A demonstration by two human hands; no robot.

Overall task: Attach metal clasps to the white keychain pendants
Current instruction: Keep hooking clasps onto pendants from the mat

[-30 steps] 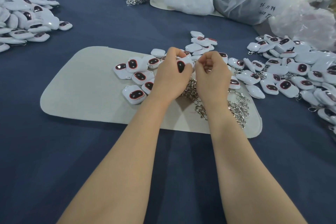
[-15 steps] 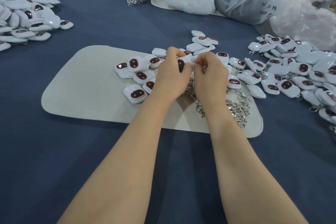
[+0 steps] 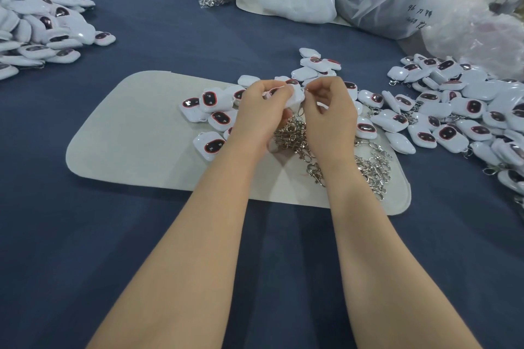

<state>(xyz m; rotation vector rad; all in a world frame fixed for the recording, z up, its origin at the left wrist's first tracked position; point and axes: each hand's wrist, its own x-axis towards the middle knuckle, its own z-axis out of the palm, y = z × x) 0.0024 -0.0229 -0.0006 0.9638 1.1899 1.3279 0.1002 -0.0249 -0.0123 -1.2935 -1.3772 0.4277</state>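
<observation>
A beige felt mat (image 3: 127, 136) is lying on the blue-clothed table (image 3: 71, 249), carrying silver metal clasps (image 3: 374, 170) at right, white plastic pendants (image 3: 211, 99) behind them; a left heap (image 3: 34, 28) and a right heap (image 3: 467, 105) are flanking it
</observation>
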